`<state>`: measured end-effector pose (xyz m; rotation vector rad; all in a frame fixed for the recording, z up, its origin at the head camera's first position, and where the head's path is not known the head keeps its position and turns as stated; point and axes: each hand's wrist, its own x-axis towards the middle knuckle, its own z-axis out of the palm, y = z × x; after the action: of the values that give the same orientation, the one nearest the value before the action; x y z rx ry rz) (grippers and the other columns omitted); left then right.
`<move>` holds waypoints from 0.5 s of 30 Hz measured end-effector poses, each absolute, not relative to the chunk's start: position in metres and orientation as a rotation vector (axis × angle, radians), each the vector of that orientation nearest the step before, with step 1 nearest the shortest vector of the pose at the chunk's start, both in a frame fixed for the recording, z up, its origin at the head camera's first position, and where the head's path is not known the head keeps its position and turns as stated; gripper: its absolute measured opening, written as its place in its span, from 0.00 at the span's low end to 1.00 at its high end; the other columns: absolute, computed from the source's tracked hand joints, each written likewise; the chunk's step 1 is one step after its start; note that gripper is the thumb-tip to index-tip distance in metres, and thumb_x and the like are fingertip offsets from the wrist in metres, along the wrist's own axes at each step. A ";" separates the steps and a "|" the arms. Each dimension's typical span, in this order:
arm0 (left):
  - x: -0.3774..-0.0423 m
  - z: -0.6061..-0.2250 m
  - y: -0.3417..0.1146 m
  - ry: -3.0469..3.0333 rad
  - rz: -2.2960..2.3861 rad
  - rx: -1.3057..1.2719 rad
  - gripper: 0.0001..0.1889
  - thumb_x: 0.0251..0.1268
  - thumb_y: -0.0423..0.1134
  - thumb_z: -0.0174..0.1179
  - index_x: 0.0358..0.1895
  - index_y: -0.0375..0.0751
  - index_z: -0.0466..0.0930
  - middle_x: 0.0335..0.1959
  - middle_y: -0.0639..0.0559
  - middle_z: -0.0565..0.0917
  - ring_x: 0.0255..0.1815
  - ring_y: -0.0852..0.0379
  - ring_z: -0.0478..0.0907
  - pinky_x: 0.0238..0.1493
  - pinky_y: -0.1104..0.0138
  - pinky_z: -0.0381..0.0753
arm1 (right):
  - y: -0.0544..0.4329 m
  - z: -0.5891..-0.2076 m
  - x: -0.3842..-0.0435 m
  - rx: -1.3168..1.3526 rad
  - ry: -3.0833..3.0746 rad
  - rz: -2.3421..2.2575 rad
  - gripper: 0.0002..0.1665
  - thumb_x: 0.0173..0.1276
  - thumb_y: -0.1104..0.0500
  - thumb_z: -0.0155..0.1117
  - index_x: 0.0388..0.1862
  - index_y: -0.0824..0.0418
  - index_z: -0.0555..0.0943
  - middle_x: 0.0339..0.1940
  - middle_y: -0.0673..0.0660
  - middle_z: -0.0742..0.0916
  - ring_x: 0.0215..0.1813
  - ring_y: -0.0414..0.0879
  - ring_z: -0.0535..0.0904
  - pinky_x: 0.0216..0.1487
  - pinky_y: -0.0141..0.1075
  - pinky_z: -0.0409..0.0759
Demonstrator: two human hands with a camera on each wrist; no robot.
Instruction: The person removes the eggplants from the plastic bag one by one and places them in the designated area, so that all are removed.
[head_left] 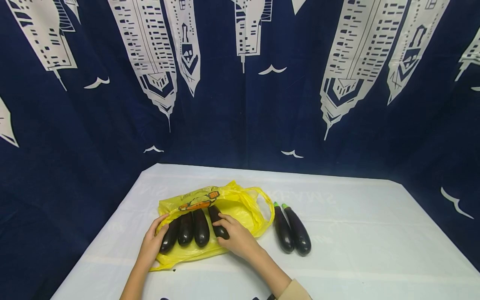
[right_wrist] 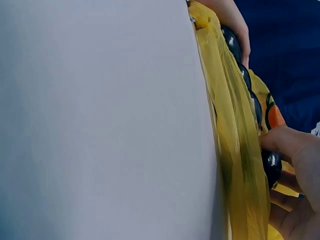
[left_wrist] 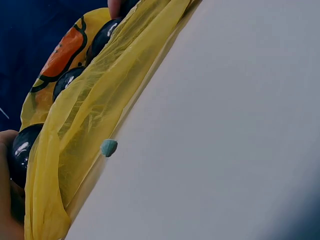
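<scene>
- Right hand (head_left: 240,239): fingers grip one eggplant (head_left: 221,231), partly inside the yellow bag (head_left: 240,210).
- Left hand (head_left: 151,243): beside the leftmost eggplant (head_left: 169,237); cannot tell whether its fingers pinch.
- Bag: lying open, holding four eggplants.
- Two more eggplants (head_left: 297,231) on the counter (head_left: 375,233).

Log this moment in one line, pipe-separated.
left hand: touching yellow bag | right hand: pinching one eggplant at bag mouth | bag: three more eggplants, partly inside | white table: two eggplants right of bag
</scene>
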<state>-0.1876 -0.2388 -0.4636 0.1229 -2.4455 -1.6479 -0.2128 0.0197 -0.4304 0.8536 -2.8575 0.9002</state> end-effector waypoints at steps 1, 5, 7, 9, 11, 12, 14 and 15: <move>-0.187 -0.463 -0.239 -2.446 -1.649 0.122 0.24 0.68 0.52 0.45 0.64 0.47 0.62 0.69 0.43 0.60 0.72 0.41 0.48 0.67 0.41 0.49 | 0.021 -0.430 -0.212 0.854 -2.858 0.904 0.21 0.59 0.54 0.61 0.53 0.51 0.76 0.66 0.52 0.70 0.64 0.51 0.70 0.57 0.46 0.74; -0.188 -0.463 -0.238 -2.448 -1.652 0.114 0.24 0.69 0.51 0.45 0.64 0.46 0.62 0.69 0.42 0.60 0.72 0.41 0.48 0.67 0.41 0.49 | 0.026 -0.428 -0.209 0.859 -2.856 0.899 0.21 0.59 0.54 0.61 0.53 0.51 0.76 0.66 0.52 0.71 0.64 0.51 0.70 0.57 0.46 0.75; -0.188 -0.463 -0.239 -2.451 -1.650 0.115 0.24 0.69 0.51 0.45 0.64 0.46 0.61 0.69 0.42 0.60 0.72 0.41 0.48 0.67 0.41 0.49 | 0.029 -0.426 -0.207 0.866 -2.850 0.894 0.21 0.59 0.54 0.61 0.53 0.51 0.76 0.66 0.52 0.71 0.63 0.51 0.71 0.57 0.45 0.75; -0.188 -0.464 -0.239 -2.452 -1.645 0.118 0.24 0.69 0.51 0.45 0.64 0.47 0.62 0.69 0.42 0.60 0.72 0.41 0.48 0.67 0.41 0.49 | 0.032 -0.425 -0.205 0.871 -2.845 0.880 0.21 0.59 0.53 0.61 0.53 0.50 0.76 0.66 0.52 0.71 0.63 0.51 0.71 0.55 0.45 0.76; -0.188 -0.465 -0.240 -2.456 -1.644 0.125 0.24 0.69 0.52 0.45 0.64 0.47 0.61 0.69 0.43 0.59 0.72 0.41 0.48 0.66 0.41 0.49 | 0.035 -0.423 -0.204 0.879 -2.841 0.852 0.21 0.59 0.53 0.61 0.54 0.49 0.76 0.66 0.52 0.71 0.63 0.51 0.71 0.53 0.45 0.77; -0.189 -0.465 -0.240 -2.457 -1.641 0.126 0.25 0.68 0.52 0.45 0.64 0.47 0.61 0.69 0.43 0.59 0.72 0.41 0.48 0.66 0.41 0.49 | 0.037 -0.423 -0.203 0.883 -2.839 0.839 0.21 0.59 0.53 0.61 0.54 0.49 0.76 0.66 0.52 0.71 0.63 0.51 0.71 0.52 0.45 0.78; -0.189 -0.466 -0.241 -2.455 -1.644 0.125 0.25 0.68 0.52 0.45 0.64 0.47 0.61 0.69 0.43 0.59 0.72 0.41 0.48 0.66 0.41 0.49 | 0.039 -0.421 -0.201 0.886 -2.836 0.808 0.21 0.59 0.53 0.61 0.54 0.49 0.76 0.66 0.51 0.71 0.63 0.51 0.71 0.50 0.44 0.79; -0.189 -0.466 -0.241 -2.455 -1.647 0.125 0.25 0.68 0.52 0.45 0.64 0.47 0.61 0.69 0.43 0.59 0.72 0.42 0.48 0.66 0.41 0.49 | 0.041 -0.421 -0.201 0.888 -2.833 0.796 0.21 0.59 0.53 0.61 0.54 0.48 0.76 0.66 0.51 0.71 0.62 0.51 0.72 0.49 0.44 0.79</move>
<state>-0.1890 -0.2406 -0.4664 0.1251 -2.4551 -1.6467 -0.2006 0.0408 -0.4207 0.8884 -2.8331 0.7963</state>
